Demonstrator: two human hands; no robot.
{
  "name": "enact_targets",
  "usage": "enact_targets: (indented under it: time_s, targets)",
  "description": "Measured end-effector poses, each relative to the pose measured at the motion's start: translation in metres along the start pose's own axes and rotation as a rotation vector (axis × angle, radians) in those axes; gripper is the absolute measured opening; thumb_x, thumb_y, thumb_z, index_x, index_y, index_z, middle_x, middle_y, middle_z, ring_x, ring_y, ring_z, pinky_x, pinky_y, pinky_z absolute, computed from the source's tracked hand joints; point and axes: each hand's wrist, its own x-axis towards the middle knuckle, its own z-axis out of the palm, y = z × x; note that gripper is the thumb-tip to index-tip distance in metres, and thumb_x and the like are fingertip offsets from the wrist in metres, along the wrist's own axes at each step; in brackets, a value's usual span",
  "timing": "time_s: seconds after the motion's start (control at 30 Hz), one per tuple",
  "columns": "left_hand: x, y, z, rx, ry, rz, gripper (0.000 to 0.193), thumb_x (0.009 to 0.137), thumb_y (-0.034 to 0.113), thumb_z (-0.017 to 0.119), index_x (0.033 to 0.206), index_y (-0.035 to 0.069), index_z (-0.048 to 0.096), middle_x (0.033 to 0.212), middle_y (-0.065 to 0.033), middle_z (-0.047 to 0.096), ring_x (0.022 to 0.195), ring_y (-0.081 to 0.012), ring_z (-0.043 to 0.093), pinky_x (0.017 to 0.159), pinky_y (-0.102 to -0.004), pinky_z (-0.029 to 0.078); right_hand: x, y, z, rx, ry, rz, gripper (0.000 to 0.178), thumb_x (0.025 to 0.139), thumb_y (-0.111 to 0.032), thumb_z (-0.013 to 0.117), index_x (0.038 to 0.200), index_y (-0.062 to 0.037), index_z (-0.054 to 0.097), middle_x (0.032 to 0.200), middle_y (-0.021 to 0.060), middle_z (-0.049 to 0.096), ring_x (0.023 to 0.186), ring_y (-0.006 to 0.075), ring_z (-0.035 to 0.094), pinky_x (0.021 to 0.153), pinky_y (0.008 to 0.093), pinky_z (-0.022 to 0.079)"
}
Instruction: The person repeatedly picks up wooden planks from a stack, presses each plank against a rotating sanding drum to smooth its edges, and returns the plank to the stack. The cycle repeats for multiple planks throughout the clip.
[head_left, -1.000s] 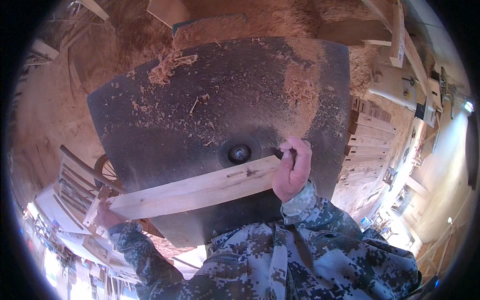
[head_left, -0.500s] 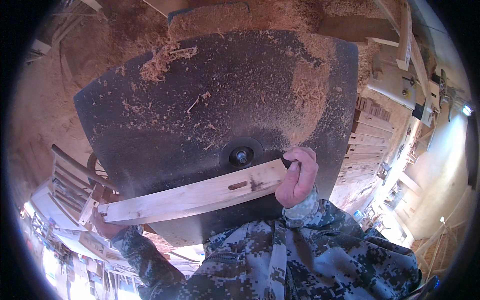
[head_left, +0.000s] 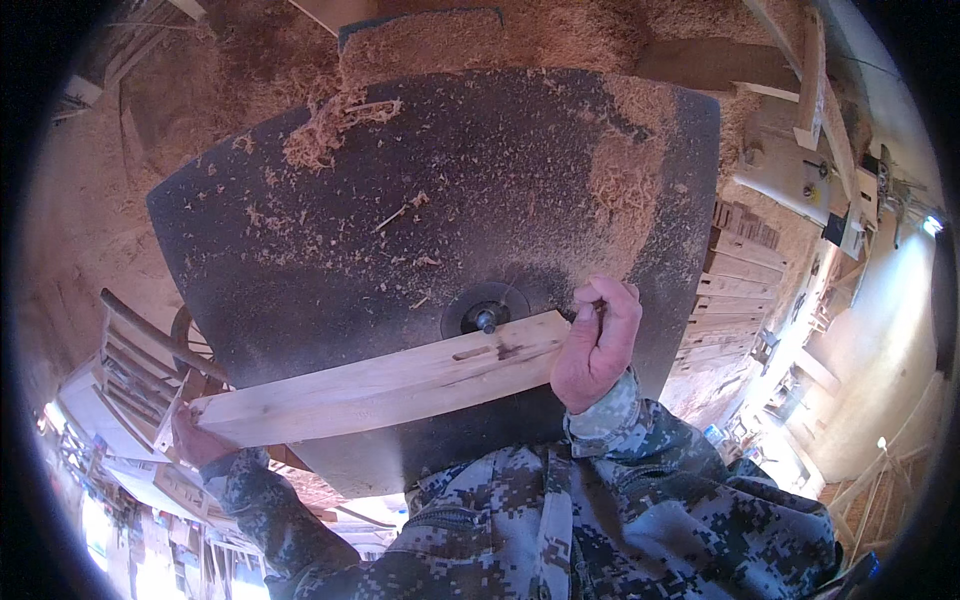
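A long, pale wooden board (head_left: 370, 395) lies slantwise over the near part of a dark machine table (head_left: 330, 215). It has a short slot and dark marks towards its right end. My left hand (head_left: 200, 440) grips the left end, which reaches past the table's edge. At the right end, my right hand (head_left: 600, 345) is closed on the board, its fingers curled. The board's far edge lies right against a metal spindle (head_left: 487, 321), which stands up from a round plate in the table. Whether they touch, I cannot tell.
Wood shavings (head_left: 335, 130) and sawdust (head_left: 630, 185) cover much of the tabletop. Stacked slotted boards (head_left: 740, 270) stand to the right of the table. A wooden rack-like frame (head_left: 140, 365) is at the left. More sawdust (head_left: 570, 35) is heaped beyond the table.
The board has shifted slightly left and away from me, its far edge now up against the spindle. My left hand has moved left with it, and my right hand has turned a little.
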Motion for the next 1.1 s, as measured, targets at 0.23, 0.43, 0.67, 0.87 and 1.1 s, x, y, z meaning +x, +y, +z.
enact_targets:
  time_s: [0.23, 0.43, 0.67, 0.87, 1.1]
  targets:
    - [0.02, -0.027, -0.037, 0.122, 0.185, 0.021, 0.037, 0.1, 0.028, 0.061, 0.119, -0.004, 0.068, 0.103, -0.014, 0.069, 0.086, -0.0283, 0.071, 0.076, -0.0423, 0.061, -0.001, -0.007, 0.008, -0.04, -0.038, -0.063, 0.039, 0.094, 0.013, 0.049, 0.131, 0.0023, 0.055, 0.113, 0.0193, 0.058, 0.1, 0.0322, 0.059, 0.092, 0.0418, 0.05]
    - [0.039, -0.087, -0.119, -0.106, 0.043, -0.14, 0.037, 0.1, 0.028, 0.061, 0.12, -0.001, 0.068, 0.107, -0.0137, 0.068, 0.097, -0.028, 0.07, 0.083, -0.045, 0.06, -0.009, -0.021, 0.039, 0.033, -0.08, -0.305, 0.052, 0.083, 0.014, 0.054, 0.133, 0.0009, 0.053, 0.117, 0.0208, 0.058, 0.107, 0.0395, 0.057, 0.097, 0.0499, 0.047]
    - [-0.018, -0.097, -0.175, -0.429, 0.186, -0.007, 0.061, 0.091, 0.029, 0.063, 0.145, 0.003, 0.053, 0.119, -0.0185, 0.065, 0.112, -0.0383, 0.067, 0.097, -0.057, 0.057, -0.045, -0.041, 0.028, 0.055, -0.113, -0.379, 0.05, 0.081, 0.01, 0.056, 0.13, -0.0024, 0.057, 0.116, 0.0192, 0.06, 0.109, 0.0411, 0.057, 0.098, 0.051, 0.046]
    - [-0.048, -0.021, -0.173, -0.546, -0.317, 0.241, 0.042, 0.088, 0.02, 0.062, 0.128, 0.006, 0.058, 0.098, -0.0147, 0.066, 0.093, -0.0333, 0.069, 0.085, -0.0534, 0.061, -0.071, -0.054, -0.031, -0.173, -0.157, -0.498, 0.043, 0.08, 0.002, 0.059, 0.122, -0.004, 0.063, 0.122, 0.0178, 0.063, 0.115, 0.0392, 0.058, 0.103, 0.0499, 0.046]
    - [-0.159, 0.071, -0.165, -1.007, -0.531, 0.827, 0.055, 0.087, 0.025, 0.062, 0.137, 0.003, 0.063, 0.096, -0.0193, 0.069, 0.092, -0.0343, 0.064, 0.083, -0.0487, 0.056, -0.136, -0.12, -0.072, -0.104, -0.369, -0.619, 0.057, 0.075, -0.003, 0.071, 0.13, -0.0029, 0.059, 0.129, 0.0194, 0.06, 0.129, 0.0407, 0.054, 0.111, 0.051, 0.041]
